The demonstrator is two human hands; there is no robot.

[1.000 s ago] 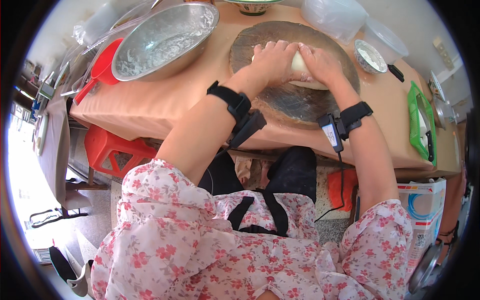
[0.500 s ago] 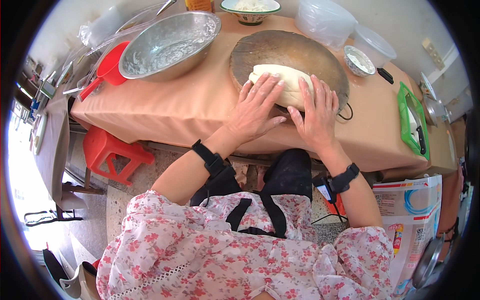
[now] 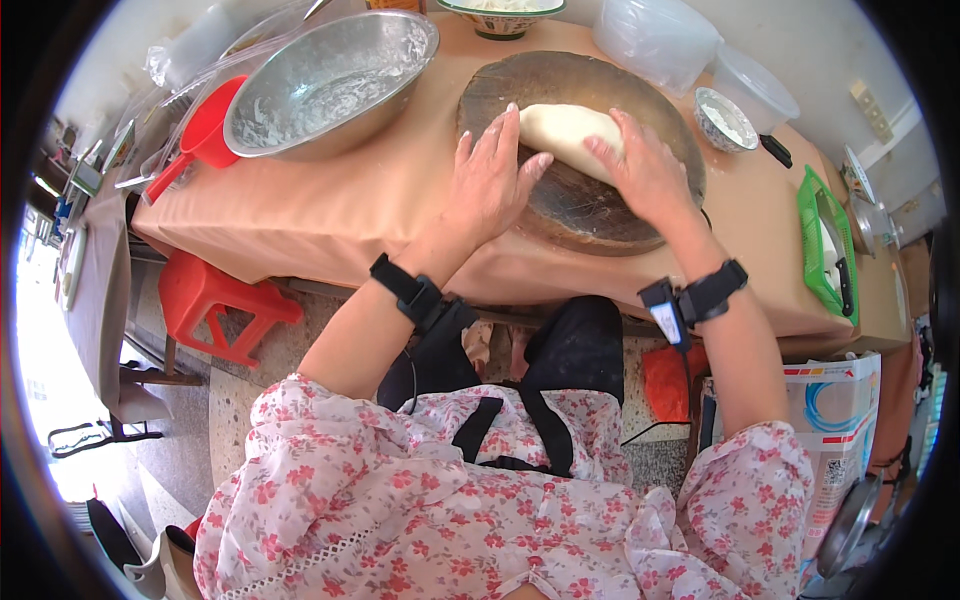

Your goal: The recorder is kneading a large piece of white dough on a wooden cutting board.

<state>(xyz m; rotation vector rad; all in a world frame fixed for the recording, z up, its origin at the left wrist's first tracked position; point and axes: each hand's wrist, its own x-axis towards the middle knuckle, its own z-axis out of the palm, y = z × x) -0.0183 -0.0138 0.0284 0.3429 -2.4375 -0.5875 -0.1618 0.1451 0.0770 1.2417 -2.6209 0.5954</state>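
A pale, smooth log of dough (image 3: 565, 130) lies on the round, worn wooden board (image 3: 590, 225). My left hand (image 3: 485, 180) is at the board's left side, fingers apart, fingertips beside the dough's left end; whether they touch it is unclear. My right hand (image 3: 645, 170) curves over the dough's right end, thumb resting on the dough and the other fingertips partly hidden behind it. Both wrists carry black straps with small devices.
Steel basin (image 3: 330, 75) and red ladle (image 3: 207, 125) at left. Flour bowl (image 3: 726, 120), clear containers (image 3: 655, 40) and dark handle (image 3: 776, 152) at back right. Green basket (image 3: 820, 200) with knife at right. Patterned bowl (image 3: 500, 15) behind. Red stool (image 3: 225, 305) below.
My hands were clasped over the dough, then spread across its front. Now the left has shifted to its left end, the right onto its right end. The dough looks smoother and narrower.
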